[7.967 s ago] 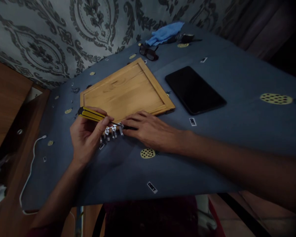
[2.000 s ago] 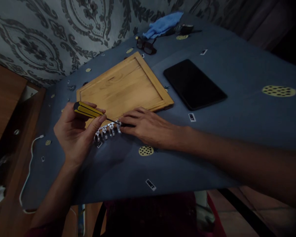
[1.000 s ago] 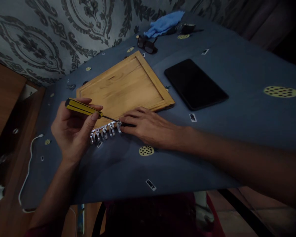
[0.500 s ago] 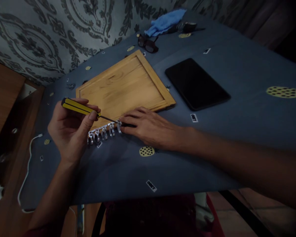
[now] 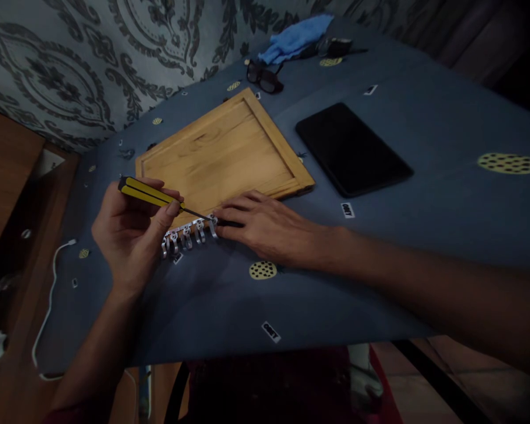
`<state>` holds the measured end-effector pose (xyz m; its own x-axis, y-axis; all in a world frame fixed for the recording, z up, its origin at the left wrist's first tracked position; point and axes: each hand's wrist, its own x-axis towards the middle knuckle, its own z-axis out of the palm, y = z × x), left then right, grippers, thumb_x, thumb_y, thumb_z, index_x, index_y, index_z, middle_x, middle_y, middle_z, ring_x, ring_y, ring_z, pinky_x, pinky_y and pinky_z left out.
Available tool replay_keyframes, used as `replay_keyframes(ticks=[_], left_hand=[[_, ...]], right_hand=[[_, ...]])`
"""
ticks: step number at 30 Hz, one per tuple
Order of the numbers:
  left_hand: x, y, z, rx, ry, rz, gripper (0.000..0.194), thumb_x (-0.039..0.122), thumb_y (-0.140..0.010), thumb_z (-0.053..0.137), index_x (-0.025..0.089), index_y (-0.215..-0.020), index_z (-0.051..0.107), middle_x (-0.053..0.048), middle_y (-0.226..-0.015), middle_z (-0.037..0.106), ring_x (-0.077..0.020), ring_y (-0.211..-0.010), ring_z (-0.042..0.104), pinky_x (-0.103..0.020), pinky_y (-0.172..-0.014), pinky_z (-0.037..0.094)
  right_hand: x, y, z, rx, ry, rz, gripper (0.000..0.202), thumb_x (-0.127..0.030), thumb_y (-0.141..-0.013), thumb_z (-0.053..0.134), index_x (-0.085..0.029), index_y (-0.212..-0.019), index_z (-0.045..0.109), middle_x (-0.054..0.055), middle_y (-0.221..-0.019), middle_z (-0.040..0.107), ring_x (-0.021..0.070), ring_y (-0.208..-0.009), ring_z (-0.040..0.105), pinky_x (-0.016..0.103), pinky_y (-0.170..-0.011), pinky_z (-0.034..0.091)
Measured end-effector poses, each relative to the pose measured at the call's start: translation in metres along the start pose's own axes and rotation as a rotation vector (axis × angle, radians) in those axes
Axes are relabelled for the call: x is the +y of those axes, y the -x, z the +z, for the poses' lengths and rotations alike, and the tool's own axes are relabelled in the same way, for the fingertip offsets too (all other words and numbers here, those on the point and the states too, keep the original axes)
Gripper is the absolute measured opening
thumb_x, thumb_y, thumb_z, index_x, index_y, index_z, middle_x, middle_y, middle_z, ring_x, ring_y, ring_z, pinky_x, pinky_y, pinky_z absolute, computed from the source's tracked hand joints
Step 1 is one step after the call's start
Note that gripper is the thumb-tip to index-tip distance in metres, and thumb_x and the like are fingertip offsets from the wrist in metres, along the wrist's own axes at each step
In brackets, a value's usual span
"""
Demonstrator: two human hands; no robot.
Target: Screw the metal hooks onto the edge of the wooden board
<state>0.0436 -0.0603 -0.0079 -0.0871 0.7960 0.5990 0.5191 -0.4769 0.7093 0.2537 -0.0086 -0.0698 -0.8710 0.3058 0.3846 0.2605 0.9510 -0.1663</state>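
Observation:
My left hand (image 5: 130, 227) is closed around a yellow and black screwdriver (image 5: 148, 192). Its thin shaft points right and down, with the tip at the right end of a metal hook rail (image 5: 186, 231). Several silver hooks hang from this rail, which lies along the near edge of a framed wooden board (image 5: 216, 156). Beside the tip, my right hand (image 5: 269, 227) lies low over the board's near edge. Its thumb and fingers grip the rail's right end, partly hiding it.
A black tablet (image 5: 353, 150) lies right of the board on the blue patterned tablecloth (image 5: 318, 306). Sunglasses (image 5: 265, 78) and a blue cloth (image 5: 295, 40) lie at the back. On the left, a white cable (image 5: 50, 294) trails over the table's edge.
My left hand and the screwdriver's handle have shifted slightly right and down, while the tip stays at the same hook. My right hand has not visibly moved.

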Motion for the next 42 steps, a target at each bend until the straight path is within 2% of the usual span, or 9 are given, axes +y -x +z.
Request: replay_keyframes(ticks=[7,19,25,29,35,42], left_hand=[[-0.002,0.0,-0.001,-0.007,0.042,0.004,0.026,0.018,-0.077,0.086,0.025,-0.099,0.074,0.0,-0.092,0.072,-0.0147,-0.083,0.076,-0.024,-0.072,0.065],[-0.007,-0.002,-0.008,-0.095,0.001,-0.035,0.025,0.023,-0.081,0.084,0.026,-0.103,0.071,0.0,-0.094,0.077,-0.017,-0.087,0.077,-0.025,-0.07,0.065],[-0.008,-0.003,-0.009,-0.119,-0.008,-0.05,0.026,0.027,-0.082,0.084,0.023,-0.105,0.07,-0.002,-0.093,0.078,-0.0175,-0.086,0.077,-0.027,-0.073,0.066],[-0.009,-0.007,-0.013,-0.05,-0.002,0.001,0.028,0.031,-0.082,0.085,0.025,-0.105,0.07,0.0,-0.093,0.077,-0.0177,-0.085,0.078,-0.03,-0.073,0.068],[-0.006,-0.011,-0.013,0.031,0.009,0.063,0.023,0.024,-0.082,0.085,0.026,-0.102,0.072,0.004,-0.092,0.075,-0.0155,-0.084,0.078,-0.029,-0.072,0.067],[-0.003,-0.004,-0.005,-0.021,0.013,-0.013,0.023,0.024,-0.083,0.083,0.026,-0.102,0.071,0.0,-0.094,0.075,-0.0164,-0.086,0.077,-0.028,-0.076,0.068]], right_hand=[[-0.001,0.001,-0.001,0.005,-0.041,0.008,0.033,-0.006,-0.095,0.057,-0.014,-0.126,0.066,0.015,-0.135,0.067,0.0292,-0.125,0.056,0.047,-0.105,0.042],[0.0,0.0,-0.001,-0.002,-0.006,0.003,0.031,-0.008,-0.096,0.055,-0.018,-0.123,0.067,0.011,-0.134,0.068,0.0279,-0.123,0.057,0.045,-0.105,0.043],[0.0,0.001,-0.002,0.001,-0.051,0.002,0.032,-0.007,-0.095,0.056,-0.014,-0.125,0.067,0.015,-0.135,0.067,0.0293,-0.125,0.056,0.048,-0.105,0.043],[-0.001,0.0,-0.003,-0.027,-0.056,0.014,0.031,-0.008,-0.096,0.055,-0.014,-0.125,0.067,0.014,-0.137,0.067,0.0299,-0.125,0.056,0.048,-0.104,0.044],[0.0,0.0,-0.002,-0.01,-0.057,0.009,0.032,-0.007,-0.095,0.056,-0.014,-0.124,0.067,0.015,-0.139,0.066,0.0301,-0.127,0.056,0.049,-0.105,0.043],[-0.001,0.0,-0.004,-0.023,-0.025,0.009,0.035,-0.006,-0.092,0.059,-0.017,-0.125,0.066,0.011,-0.14,0.066,0.0291,-0.126,0.056,0.046,-0.105,0.044]])
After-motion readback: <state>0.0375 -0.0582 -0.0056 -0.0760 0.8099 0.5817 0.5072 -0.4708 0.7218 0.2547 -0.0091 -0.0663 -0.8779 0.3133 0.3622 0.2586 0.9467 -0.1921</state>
